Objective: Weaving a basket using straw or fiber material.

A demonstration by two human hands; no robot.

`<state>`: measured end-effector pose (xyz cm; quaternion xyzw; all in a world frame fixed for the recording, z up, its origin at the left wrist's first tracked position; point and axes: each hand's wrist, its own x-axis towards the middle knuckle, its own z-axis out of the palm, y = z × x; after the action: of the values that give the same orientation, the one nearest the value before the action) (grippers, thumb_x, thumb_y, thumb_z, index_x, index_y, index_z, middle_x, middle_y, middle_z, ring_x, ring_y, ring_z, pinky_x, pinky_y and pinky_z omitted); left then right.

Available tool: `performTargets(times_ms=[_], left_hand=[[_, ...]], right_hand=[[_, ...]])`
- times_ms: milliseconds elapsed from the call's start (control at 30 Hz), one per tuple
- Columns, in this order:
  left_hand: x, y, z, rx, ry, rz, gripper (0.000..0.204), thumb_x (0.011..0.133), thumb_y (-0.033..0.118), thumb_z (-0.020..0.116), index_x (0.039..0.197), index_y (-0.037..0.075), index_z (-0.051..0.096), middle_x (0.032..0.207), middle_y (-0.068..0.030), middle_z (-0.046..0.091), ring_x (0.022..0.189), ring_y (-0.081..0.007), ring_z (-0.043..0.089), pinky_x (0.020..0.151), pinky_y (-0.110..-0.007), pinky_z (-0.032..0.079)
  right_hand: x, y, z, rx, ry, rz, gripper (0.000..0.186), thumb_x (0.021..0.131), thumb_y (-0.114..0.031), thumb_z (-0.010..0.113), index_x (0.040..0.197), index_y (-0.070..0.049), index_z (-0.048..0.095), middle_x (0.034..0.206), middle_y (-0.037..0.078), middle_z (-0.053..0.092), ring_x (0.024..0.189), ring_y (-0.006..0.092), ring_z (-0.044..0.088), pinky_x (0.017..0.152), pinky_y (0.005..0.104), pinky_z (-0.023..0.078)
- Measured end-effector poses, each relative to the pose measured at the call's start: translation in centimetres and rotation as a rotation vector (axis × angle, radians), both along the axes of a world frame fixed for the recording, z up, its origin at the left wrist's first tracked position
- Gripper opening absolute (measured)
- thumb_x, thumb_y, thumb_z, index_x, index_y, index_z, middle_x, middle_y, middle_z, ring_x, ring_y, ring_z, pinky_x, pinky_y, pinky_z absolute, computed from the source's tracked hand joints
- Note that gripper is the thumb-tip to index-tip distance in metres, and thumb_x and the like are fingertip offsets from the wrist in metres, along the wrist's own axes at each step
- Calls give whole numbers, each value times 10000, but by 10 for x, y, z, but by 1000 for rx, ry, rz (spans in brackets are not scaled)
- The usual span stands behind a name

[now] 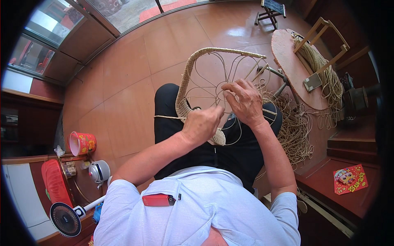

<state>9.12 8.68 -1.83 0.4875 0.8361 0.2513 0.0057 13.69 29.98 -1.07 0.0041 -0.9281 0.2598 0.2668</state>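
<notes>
Over my lap lies a basket-like wire frame [210,86] with petal-shaped loops around a small central ring. Pale cord is wrapped thickly along its left and far rim [185,78], and a woven patch [218,137] shows at the near side. My left hand [202,125] is closed by the near-left part of the frame; what its fingers hold is hidden. A loose length of cord [167,117] sticks out to its left. Bent over the central ring, my right hand [245,100] pinches at the wires there.
To the right, a heap of loose cord [289,131] covers the floor beside a round-ended table [283,53] carrying a cord bundle [328,78] and wooden frame. A folding stool [273,11] stands far off. At left are a red bucket [84,143], a pot [99,171] and a fan [65,220].
</notes>
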Motion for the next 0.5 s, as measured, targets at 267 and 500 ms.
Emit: performTargets(times_ms=[267,500], left_hand=[[-2,0,6,111,144,-108,199,1058,237,719,1130,56,756,1000,-135,715,936,-320,717,898,-456,575],[-65,41,22,127,-283,8,328,1147,150,581,1391,-47,679,1134,-207,774,934,-349,803,866,-466,644]], right_hand=[[10,-4,-8,22,34,-37,121,929,-195,846,1040,-170,803,950,56,693,923,319,699,796,463,567],[7,-10,-12,144,149,-51,143,916,-169,850,1050,-181,802,930,32,680,904,286,693,781,440,568]])
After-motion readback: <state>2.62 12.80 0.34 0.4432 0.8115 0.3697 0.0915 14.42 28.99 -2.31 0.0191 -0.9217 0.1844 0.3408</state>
